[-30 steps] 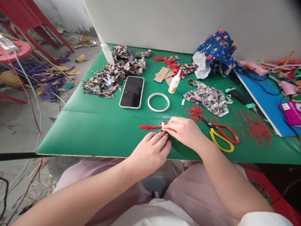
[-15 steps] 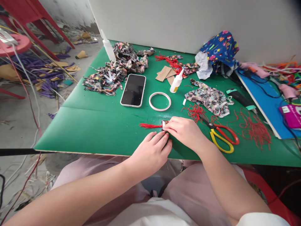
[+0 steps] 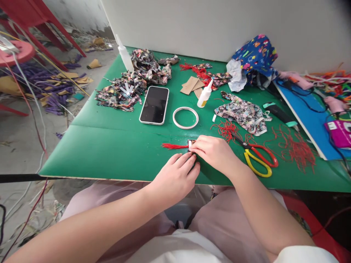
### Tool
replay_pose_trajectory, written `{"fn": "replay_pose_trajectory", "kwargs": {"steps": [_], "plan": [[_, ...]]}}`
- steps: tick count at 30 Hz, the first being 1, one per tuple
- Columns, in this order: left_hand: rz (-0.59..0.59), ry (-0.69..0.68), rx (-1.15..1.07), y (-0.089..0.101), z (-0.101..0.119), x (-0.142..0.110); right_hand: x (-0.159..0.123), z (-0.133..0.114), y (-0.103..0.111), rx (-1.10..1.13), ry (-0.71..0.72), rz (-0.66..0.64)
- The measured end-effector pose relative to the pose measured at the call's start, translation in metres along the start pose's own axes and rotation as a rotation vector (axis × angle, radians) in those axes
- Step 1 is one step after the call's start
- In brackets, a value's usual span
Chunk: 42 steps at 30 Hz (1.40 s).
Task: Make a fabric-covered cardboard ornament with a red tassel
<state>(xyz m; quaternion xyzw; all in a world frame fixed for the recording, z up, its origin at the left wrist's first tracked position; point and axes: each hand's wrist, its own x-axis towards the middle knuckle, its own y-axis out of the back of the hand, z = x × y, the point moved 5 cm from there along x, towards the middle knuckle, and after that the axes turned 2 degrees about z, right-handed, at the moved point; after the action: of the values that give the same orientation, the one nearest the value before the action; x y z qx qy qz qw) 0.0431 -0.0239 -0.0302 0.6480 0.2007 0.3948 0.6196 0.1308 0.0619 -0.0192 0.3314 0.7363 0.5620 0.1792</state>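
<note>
Head view: rests a small patterned piece (image 3: 193,141) flat on the green tabletop (image 3: 109,149), near its front edge; reading the clock from there with twelve pointing away, has a red tassel (image 3: 174,146) trailing toward nine. From seven, touches the near side with the left hand (image 3: 175,176), loosely fanned; cannot tell whether gripping or merely steadying. From three, sets the right hand (image 3: 215,153) narrow, with fingertips together on a white strip (image 3: 190,144) at the tassel end. Pressing harder from three than from seven, could skew the white strip or turn everything beneath. Could also pull strands out of line by dragging a fingertip toward nine, or loosen them if poorly fixed; cannot see any join under the strip. By swinging the right forearm (image 3: 259,201) outward, might nudge the scissors (image 3: 246,145) at three, lying with handles spread, or sweep in strands from the loose red threads (image 3: 227,130) at two, so trapping litter under the strip. By reaching toward twelve past the white ring (image 3: 185,127), risks toppling the slim upright bottle (image 3: 203,96) at one.
</note>
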Motion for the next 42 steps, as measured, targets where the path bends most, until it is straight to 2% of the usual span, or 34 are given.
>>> {"fn": "replay_pose_trajectory", "kwargs": {"steps": [42], "plan": [[-0.005,-0.002,-0.02,0.0005,-0.0003,0.0004,0.0014,0.0018,-0.0007,0.001,-0.057,-0.009]]}}
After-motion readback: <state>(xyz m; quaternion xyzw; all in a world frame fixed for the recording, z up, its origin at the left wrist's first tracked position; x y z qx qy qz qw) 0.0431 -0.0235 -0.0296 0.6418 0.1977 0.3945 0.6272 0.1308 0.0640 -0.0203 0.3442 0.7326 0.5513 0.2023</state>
